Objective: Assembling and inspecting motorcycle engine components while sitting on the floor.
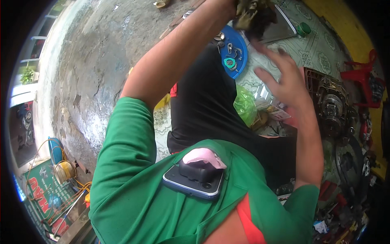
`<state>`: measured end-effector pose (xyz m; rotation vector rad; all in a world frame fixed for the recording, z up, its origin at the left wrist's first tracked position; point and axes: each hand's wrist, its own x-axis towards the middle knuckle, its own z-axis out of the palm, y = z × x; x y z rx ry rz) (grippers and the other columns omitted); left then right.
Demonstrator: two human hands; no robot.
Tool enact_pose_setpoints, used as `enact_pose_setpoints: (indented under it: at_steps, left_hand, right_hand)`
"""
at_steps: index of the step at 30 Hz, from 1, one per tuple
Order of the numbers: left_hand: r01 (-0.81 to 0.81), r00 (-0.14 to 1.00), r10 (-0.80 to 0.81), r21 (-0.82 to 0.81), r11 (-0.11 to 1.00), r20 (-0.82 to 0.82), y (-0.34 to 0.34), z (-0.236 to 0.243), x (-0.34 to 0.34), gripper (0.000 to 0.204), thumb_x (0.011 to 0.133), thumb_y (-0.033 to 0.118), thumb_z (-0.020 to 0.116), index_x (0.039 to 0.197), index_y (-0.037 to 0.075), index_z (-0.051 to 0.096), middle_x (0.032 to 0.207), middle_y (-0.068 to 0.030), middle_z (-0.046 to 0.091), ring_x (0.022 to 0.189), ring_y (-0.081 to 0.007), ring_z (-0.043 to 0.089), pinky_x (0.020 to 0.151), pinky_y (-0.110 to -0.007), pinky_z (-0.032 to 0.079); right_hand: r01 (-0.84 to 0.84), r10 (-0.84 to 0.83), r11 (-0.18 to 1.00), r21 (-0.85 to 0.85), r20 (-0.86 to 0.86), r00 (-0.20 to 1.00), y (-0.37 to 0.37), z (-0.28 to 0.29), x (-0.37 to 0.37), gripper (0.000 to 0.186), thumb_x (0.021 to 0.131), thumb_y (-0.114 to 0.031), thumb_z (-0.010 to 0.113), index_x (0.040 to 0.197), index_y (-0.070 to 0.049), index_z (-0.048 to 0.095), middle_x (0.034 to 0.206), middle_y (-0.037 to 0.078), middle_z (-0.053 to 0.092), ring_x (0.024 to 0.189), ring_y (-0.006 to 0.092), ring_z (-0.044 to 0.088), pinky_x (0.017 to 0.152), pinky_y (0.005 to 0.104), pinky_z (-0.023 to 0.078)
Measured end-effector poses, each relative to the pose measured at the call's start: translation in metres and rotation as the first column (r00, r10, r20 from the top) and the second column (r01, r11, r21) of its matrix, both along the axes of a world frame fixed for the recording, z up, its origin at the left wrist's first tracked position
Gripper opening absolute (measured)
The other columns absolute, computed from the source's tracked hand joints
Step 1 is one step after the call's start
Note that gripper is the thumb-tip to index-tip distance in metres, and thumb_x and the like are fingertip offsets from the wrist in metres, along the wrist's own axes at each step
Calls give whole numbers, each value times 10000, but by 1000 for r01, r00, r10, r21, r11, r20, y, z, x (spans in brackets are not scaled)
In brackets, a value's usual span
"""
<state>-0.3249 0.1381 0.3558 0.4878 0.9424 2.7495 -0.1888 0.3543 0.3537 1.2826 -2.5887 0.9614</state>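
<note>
My left arm reaches to the top edge, where my left hand is mostly hidden beside a dark, mottled olive-and-brown mass. I cannot make out whether this is a rag or a greasy part, nor how the fingers lie. Just below it, my right hand is open and slightly blurred, thumb and fingers apart, holding nothing. Its forefinger points up toward the dark mass; I cannot tell if they touch. Under my hands lies a round blue tray bearing small metal parts and a green gasket.
A greasy engine assembly stands at the right, near a red plastic chair. A green plastic bag lies by my leg. A grey flat panel and a green lid lie beyond. Tools crowd the lower right.
</note>
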Motion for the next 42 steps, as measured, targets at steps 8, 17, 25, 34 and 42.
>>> enact_pose_setpoints:
  at_steps: [8,17,25,34,42]
  left_hand:
    - [495,867,-452,-479,725,211,105,-30,55,653,953,553,515,1323,17,468,1262,-165,591,1145,-302,582,915,-454,506]
    - [116,929,344,-772,-625,-139,-16,-269,-132,577,749,547,723,1078,72,720,1153,-157,684,1038,-328,671,886,-421,538]
    - [68,955,260,-753,-654,-140,-63,-387,-137,564,741,296,721,1266,121,617,1289,-164,609,1195,-347,582,981,-440,497]
    - [-102,969,106,-747,-657,-225,-56,-378,-148,377,702,307,729,975,46,730,952,-187,715,943,-326,689,866,-354,545]
    - [209,894,126,-649,732,430,-2,-201,-136,563,859,341,615,1317,40,484,1283,-244,577,1102,-400,606,833,-497,512]
  right_hand:
    - [358,-364,926,-115,-32,931,125,-77,-6,935,744,-136,816,1508,-48,284,1470,163,425,1360,304,412,1131,406,315]
    - [278,-396,917,286,737,548,118,-63,13,778,700,139,569,1426,-61,375,1221,127,589,984,204,650,841,297,529]
    - [37,-411,882,470,729,548,105,-47,4,808,622,-61,785,1368,-126,482,1058,144,561,1001,362,561,861,433,421]
    - [108,-442,856,506,607,661,109,-47,-16,702,691,-83,741,1348,-107,493,1107,136,574,1019,343,559,864,422,413]
    - [246,-292,956,162,638,713,103,-27,-2,730,718,-189,809,1351,-90,460,1152,167,633,1034,369,628,854,458,470]
